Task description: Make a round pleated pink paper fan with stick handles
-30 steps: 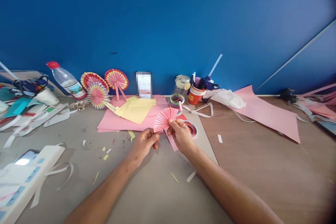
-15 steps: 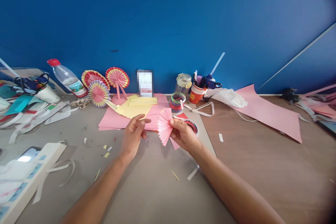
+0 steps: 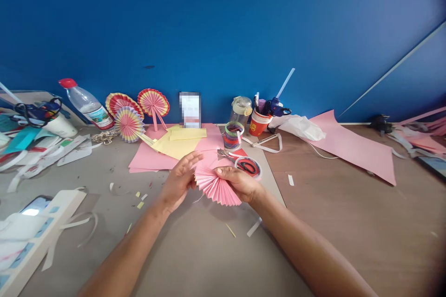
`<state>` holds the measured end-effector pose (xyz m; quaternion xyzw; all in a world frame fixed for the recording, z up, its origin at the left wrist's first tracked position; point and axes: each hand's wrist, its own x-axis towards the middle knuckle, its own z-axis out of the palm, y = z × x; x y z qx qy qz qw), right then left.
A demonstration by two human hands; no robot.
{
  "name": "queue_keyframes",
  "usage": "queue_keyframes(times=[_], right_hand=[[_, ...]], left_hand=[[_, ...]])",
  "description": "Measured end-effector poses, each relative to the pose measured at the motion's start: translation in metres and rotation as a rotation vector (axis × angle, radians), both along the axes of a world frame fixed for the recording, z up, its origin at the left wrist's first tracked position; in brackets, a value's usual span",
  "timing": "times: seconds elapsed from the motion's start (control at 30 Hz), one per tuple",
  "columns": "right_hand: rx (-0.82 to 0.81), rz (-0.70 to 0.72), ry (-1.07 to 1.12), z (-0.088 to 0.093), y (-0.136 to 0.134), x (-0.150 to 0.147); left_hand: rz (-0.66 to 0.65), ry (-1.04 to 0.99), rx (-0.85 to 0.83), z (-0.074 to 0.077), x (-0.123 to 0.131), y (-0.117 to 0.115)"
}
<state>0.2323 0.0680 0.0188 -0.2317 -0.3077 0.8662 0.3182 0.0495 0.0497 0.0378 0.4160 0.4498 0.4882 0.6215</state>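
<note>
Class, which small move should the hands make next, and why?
Probably the left hand should pinch the left edge of the pleated pink paper: the right hand grips where the pleats gather, while the left sits loosely open beside that edge.

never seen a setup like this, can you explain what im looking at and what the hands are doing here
There is no machine here: these are a person's own two bare hands. All the pictures come from one camera worn on the head, looking forward and down, so the forearms enter from the bottom.

The right hand pinches a piece of pink pleated paper, spread like a fan. The left hand is at its left edge; whether those fingers grip it is hard to tell.

Beyond them on the table lie pink sheets and yellow paper, with scissors just past the right hand. Toward the blue wall are round pleated fans, a red-capped bottle and a red cup holding pens and tools.
</note>
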Motion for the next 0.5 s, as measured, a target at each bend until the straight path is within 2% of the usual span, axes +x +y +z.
queue_keyframes(times=[0.13,0.27,0.33,0.5], right_hand=[[-0.041,0.176,0.111,-0.002,0.002,0.002],[-0.049,0.217,0.123,-0.008,0.005,0.000],[-0.056,0.168,0.061,-0.008,0.008,-0.001],[0.016,-0.143,0.098,0.000,0.013,0.004]], left_hand=[[-0.147,-0.032,0.076,0.002,0.001,-0.005],[-0.095,0.043,0.148,-0.008,0.000,-0.001],[-0.014,0.065,0.165,-0.012,-0.001,0.002],[0.154,0.248,0.186,-0.013,-0.004,0.007]])
